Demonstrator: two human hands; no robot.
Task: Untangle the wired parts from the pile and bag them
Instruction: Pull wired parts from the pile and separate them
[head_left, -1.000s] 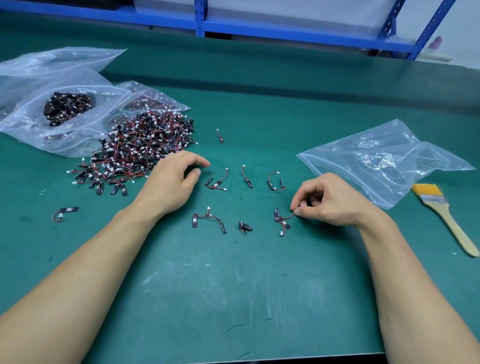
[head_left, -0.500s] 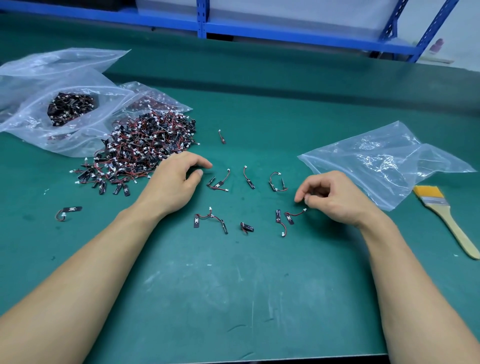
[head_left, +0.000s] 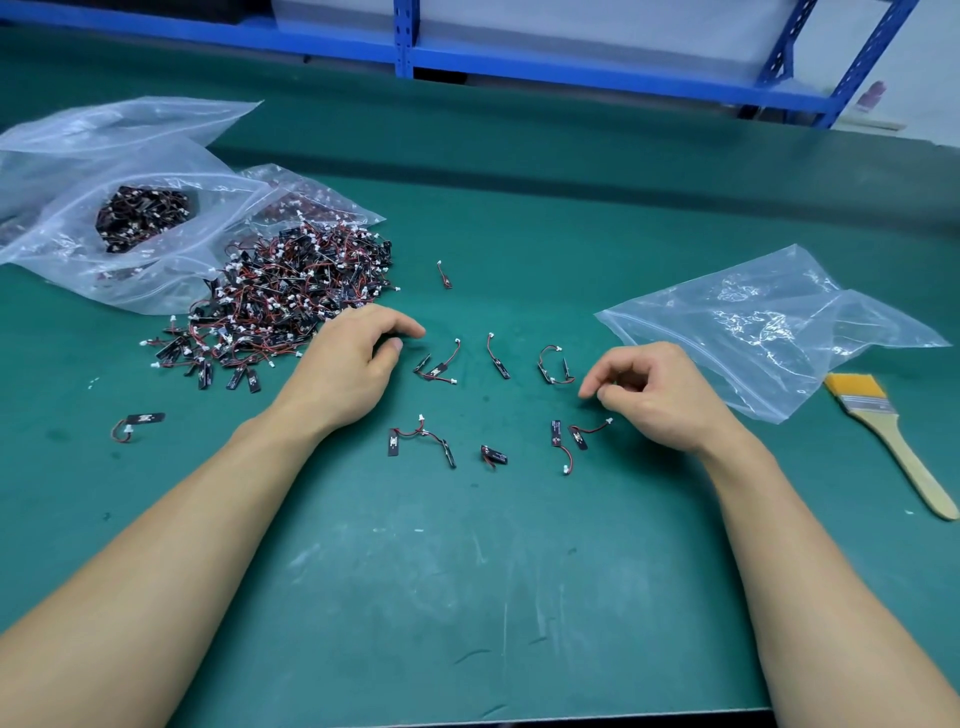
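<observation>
Scuffed green mat (head_left: 467, 597) bears the pile (head_left: 291, 306) — blue steel shelving (head_left: 571, 78) stands behind.

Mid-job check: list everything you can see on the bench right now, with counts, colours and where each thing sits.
Heap of tangled black wired parts with red leads and white plugs: one, left of centre.
Loose wired parts: roughly a dozen, same colours, scattered mid-mat, one far left.
Clear plastic bags at left: at least two, transparent, behind the heap; one holds parts.
Clear plastic bag at right: one or two, transparent, looks empty.
Flat paintbrush with wooden handle: one, yellow bristles, far right.
Green mat: one, covers bench.
Blue metal shelving: one, behind bench.
Left hand: beside heap, holds nothing.
Right hand: near loose parts, loosely curled, holds nothing.
</observation>
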